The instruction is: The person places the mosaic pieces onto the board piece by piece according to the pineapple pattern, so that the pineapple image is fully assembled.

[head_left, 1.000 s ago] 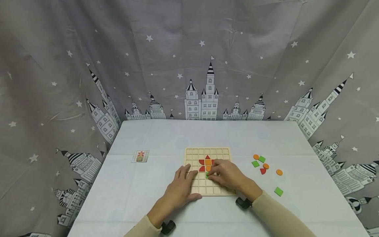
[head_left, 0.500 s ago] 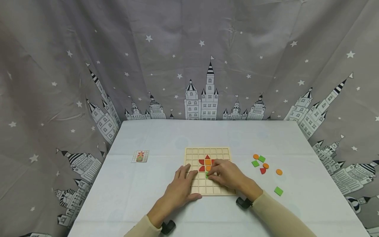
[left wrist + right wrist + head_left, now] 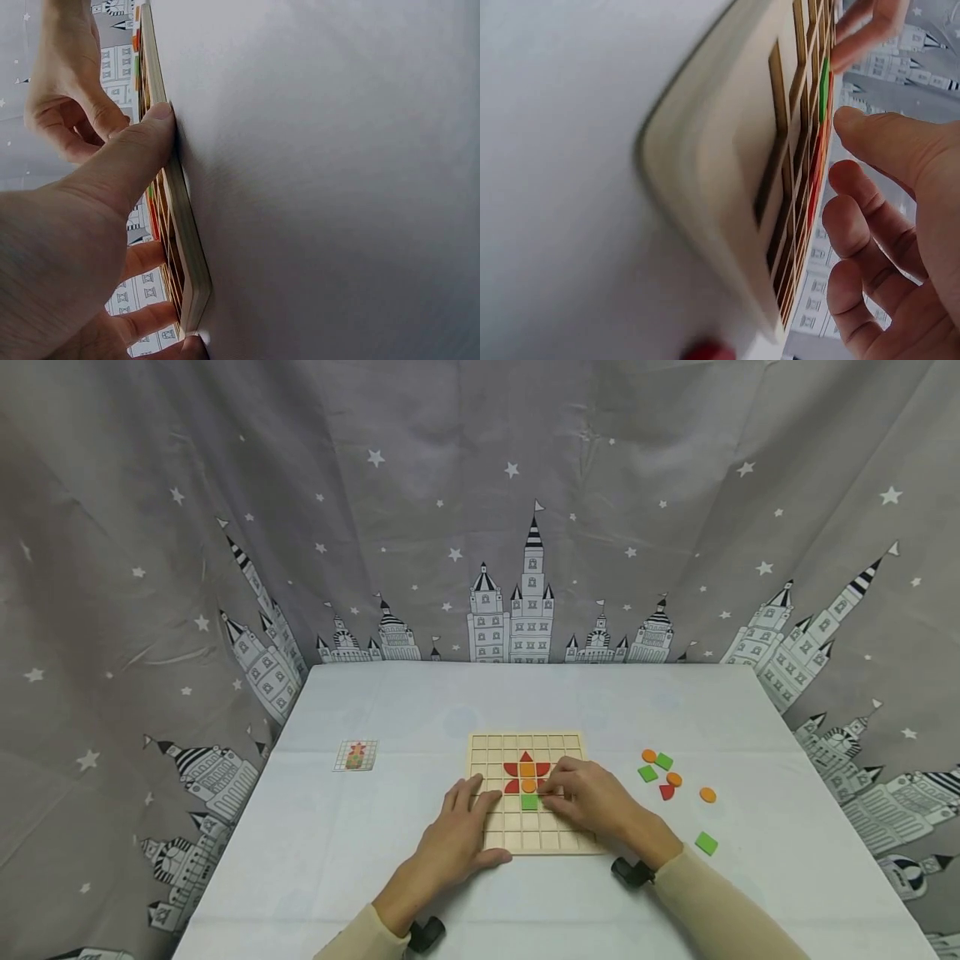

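A light wooden grid board point(image 3: 498, 839) lies flat mid-table. Red curved pieces point(image 3: 512, 769), a red triangle point(image 3: 526, 757), an orange square point(image 3: 527, 770) and an orange disc point(image 3: 529, 786) sit in its cells, with a green square point(image 3: 529, 802) just below the disc. My left hand point(image 3: 453, 843) rests spread at the board's left side; in the left wrist view its thumb point(image 3: 135, 154) presses the near edge. Just right of the green square is my right hand point(image 3: 596, 802), fingers loosely bent. The right wrist view shows nothing between its thumb and fingers.
On the right lie loose orange discs point(image 3: 707, 795), green squares point(image 3: 706, 843) and a red piece point(image 3: 667, 792). A small pattern card point(image 3: 356, 756) lies at the left on the white tabletop point(image 3: 300, 827). A grey castle-print curtain point(image 3: 420, 510) hangs behind.
My right hand has let go of the green square and shifted slightly right, uncovering it and the red pieces on the board's right side. The left hand has stayed put.
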The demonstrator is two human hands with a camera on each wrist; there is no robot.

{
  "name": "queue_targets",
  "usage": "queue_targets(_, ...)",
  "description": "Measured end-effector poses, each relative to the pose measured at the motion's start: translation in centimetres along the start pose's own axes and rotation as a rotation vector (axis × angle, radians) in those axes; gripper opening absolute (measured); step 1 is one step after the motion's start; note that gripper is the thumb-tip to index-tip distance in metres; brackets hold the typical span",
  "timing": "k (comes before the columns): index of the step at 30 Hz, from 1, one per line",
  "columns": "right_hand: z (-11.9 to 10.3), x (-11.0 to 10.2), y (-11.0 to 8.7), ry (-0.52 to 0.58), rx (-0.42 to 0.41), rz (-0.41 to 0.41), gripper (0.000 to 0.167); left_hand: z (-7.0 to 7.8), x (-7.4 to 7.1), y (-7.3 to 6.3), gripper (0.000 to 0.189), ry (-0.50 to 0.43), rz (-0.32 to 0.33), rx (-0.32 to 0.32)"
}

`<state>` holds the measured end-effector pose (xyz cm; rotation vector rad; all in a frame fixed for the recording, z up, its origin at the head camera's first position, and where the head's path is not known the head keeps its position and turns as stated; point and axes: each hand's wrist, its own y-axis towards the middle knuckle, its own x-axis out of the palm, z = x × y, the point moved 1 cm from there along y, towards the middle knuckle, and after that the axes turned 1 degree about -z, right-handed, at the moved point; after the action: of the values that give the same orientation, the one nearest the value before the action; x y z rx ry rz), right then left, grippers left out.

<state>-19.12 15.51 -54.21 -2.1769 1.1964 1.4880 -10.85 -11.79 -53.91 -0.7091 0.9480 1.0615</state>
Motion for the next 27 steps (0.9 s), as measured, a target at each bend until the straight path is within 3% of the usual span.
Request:
queue_targets(6,1.0,-1.3,-0.9,-0.003,0.119,0.010,0.017,0.1,0.0,0.1,0.093,-0.001,0.002,0.002)
queue_targets(17,4.7,-3.6,-2.6,-0.008,0.179,0.126,0.022,0.1,0.1,0.0,0.094,-0.010,0.002,-0.008)
queue_targets(27,8.8,-5.8,-4.2,-0.032,0.285,0.149,0.030,0.2,0.1,0.0,0.093,-0.021,-0.007,-0.009)
